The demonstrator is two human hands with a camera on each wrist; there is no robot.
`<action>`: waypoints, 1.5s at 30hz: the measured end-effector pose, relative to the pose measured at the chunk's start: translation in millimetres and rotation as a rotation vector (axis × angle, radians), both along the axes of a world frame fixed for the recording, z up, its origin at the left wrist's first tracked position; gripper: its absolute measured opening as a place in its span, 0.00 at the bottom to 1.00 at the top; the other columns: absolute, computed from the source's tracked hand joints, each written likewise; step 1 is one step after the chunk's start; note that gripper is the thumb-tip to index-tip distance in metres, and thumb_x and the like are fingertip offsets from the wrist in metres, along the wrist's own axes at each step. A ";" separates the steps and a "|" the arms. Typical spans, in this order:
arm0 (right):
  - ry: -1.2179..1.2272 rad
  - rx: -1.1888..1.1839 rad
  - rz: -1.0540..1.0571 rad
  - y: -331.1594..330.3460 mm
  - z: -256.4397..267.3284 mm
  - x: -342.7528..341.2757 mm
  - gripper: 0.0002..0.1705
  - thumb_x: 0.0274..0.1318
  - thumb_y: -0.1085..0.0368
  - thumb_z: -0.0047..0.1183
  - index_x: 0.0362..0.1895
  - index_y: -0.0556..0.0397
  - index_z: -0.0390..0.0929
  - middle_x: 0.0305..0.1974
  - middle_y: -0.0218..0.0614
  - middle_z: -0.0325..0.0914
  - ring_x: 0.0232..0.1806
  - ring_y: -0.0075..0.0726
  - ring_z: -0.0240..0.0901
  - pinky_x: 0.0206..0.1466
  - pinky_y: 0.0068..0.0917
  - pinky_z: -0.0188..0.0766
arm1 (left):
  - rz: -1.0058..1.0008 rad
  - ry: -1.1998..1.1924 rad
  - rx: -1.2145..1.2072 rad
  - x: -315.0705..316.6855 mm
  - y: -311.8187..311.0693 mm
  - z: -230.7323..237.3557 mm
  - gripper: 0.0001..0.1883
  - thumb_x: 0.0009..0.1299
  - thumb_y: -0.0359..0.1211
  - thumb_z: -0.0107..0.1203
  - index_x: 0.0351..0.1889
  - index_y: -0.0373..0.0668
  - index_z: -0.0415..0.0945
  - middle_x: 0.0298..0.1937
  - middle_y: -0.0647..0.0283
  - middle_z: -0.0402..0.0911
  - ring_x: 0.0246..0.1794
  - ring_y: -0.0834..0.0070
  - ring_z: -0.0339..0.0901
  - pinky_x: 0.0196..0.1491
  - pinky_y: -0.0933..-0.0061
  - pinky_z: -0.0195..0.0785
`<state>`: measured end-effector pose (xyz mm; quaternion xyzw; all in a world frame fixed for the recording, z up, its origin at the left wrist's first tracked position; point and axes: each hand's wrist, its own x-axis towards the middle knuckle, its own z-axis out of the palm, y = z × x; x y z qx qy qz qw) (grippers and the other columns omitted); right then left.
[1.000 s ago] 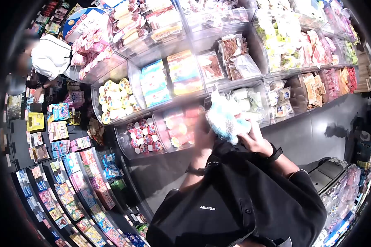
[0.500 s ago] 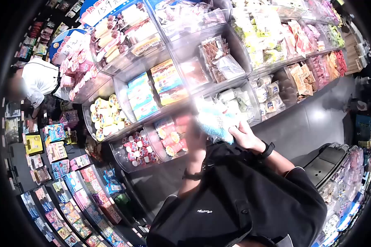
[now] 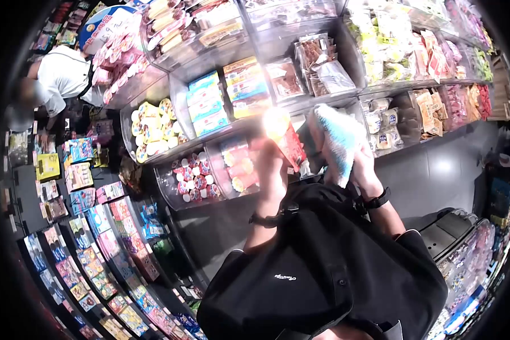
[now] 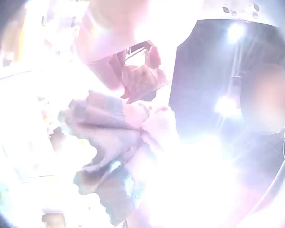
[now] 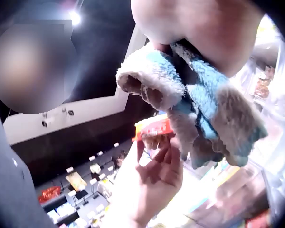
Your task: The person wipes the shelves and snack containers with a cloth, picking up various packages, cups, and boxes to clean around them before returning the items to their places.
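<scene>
My left hand point(image 3: 273, 178) pinches a small red-and-yellow snack packet point(image 3: 292, 148), held up over the front of the candy bins. To its right, my right hand point(image 3: 366, 170) grips a fluffy blue-and-white cloth point(image 3: 339, 139). In the right wrist view the cloth point(image 5: 204, 102) hangs in folds under the right hand point(image 5: 194, 31). The packet point(image 5: 154, 128) shows there beside the cloth, between the fingertips of the left hand point(image 5: 154, 183). Glare washes out much of the left wrist view, where the cloth point(image 4: 116, 126) has a wavy edge.
Clear plastic bins hold blue boxes point(image 3: 208, 105), yellow cups point(image 3: 156, 127), red-and-white cups point(image 3: 197, 178) and bagged snacks point(image 3: 384, 122). Racks of packets point(image 3: 88, 258) line the left, where a person in white point(image 3: 67, 79) leans over. A grey case point(image 3: 450, 235) stands at right.
The cloth was between both hands; now the right hand alone holds it, further right. The red-and-yellow packet has come into sight in the left hand. The head view has shifted slightly.
</scene>
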<state>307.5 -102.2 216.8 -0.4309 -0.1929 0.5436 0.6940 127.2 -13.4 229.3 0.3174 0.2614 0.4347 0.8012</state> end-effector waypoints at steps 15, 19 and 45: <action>-0.363 -0.113 0.404 -8.6 0.4 -12.1 0.22 0.61 0.63 0.42 0.56 0.61 0.61 0.47 0.33 0.68 0.49 0.26 0.61 0.54 0.27 0.58 | 0.128 0.179 0.133 -8.4 -2.6 -13.3 0.19 0.62 0.18 0.53 0.51 0.36 0.63 0.43 0.62 0.72 0.41 0.76 0.73 0.44 0.77 0.70; -0.335 -0.159 0.174 -7.5 -13.0 2.6 0.19 0.65 0.59 0.40 0.55 0.56 0.64 0.43 0.32 0.71 0.42 0.23 0.67 0.46 0.21 0.65 | 0.242 0.328 0.229 -31.6 11.3 -62.7 0.22 0.62 0.23 0.57 0.53 0.40 0.62 0.46 0.64 0.70 0.47 0.78 0.69 0.49 0.75 0.66; -0.139 -0.157 -0.135 -36.0 -57.4 57.2 0.22 0.63 0.64 0.42 0.60 0.56 0.60 0.52 0.34 0.68 0.52 0.29 0.65 0.56 0.28 0.62 | 0.418 0.835 -0.074 -117.2 24.9 -199.9 0.14 0.59 0.37 0.55 0.40 0.40 0.72 0.37 0.63 0.74 0.38 0.70 0.73 0.41 0.72 0.67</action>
